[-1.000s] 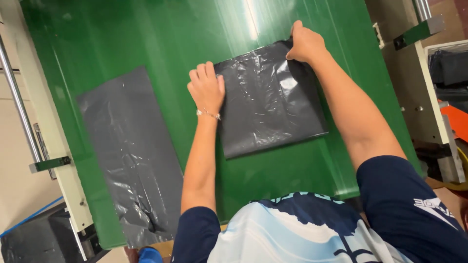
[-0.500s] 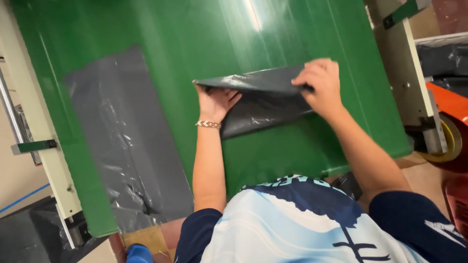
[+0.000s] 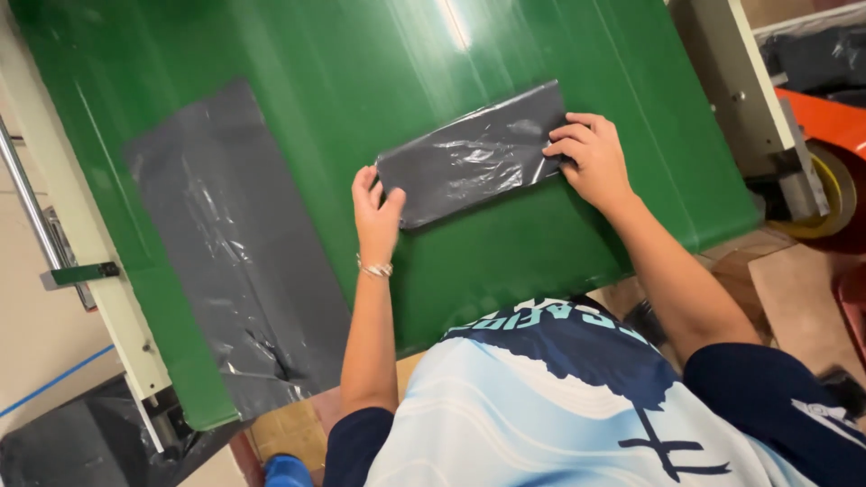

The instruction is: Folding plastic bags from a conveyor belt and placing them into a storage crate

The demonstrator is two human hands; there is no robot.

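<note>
Two bare hands press flat on a folded dark grey plastic bag, which lies as a narrow strip on the green table. Nearest the camera is the person's own blue and white shirt, with both forearms reaching up from it. The left hand, a thin bracelet at its wrist, rests palm down with fingers close together on the bag's lower left corner. The right hand lies on the bag's right end, its fingers slightly bent and pressing the plastic down; neither hand pinches anything. To the left, well apart from the folded bag, a second grey bag lies unfolded and flat, reaching to the table's near edge. Beyond the table's right edge stands a cream machine frame with an orange part beside it.
</note>
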